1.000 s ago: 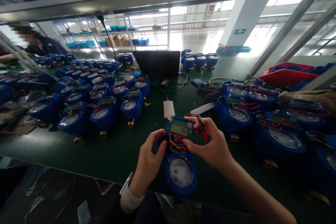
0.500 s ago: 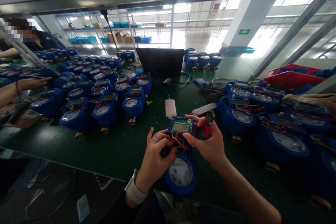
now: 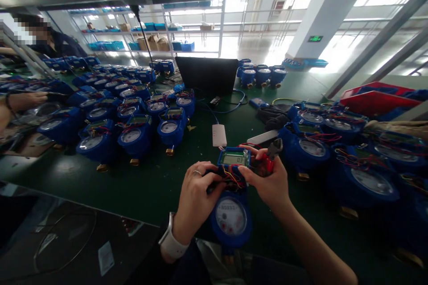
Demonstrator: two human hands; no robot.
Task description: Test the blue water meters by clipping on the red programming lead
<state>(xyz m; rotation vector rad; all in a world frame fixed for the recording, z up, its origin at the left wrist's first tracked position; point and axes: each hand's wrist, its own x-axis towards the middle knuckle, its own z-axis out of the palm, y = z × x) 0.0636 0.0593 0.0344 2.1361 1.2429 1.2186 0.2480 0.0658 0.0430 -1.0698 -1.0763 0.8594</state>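
A blue water meter (image 3: 231,218) with a round dial lies at the near edge of the green bench (image 3: 157,182). Its small LCD module (image 3: 234,159) stands lifted above it, joined by coloured wires (image 3: 230,178). My left hand (image 3: 197,193), a ring on one finger and a white watch on the wrist, pinches the wires and the module's lower left side. My right hand (image 3: 269,178) is closed on red-handled cutters (image 3: 270,156) while its fingertips hold the module's right side.
Several blue meters (image 3: 133,124) stand in rows at the left, more (image 3: 337,142) crowd the right. A black laptop (image 3: 207,75), a white box (image 3: 219,135) and cables lie behind. Red trays (image 3: 374,98) sit far right. Another person's hand (image 3: 23,100) works at the left.
My left hand has curled in from the meter's side onto the wires under the module. The cutters in my right hand have tipped up. The other person's hand reached in at the left.
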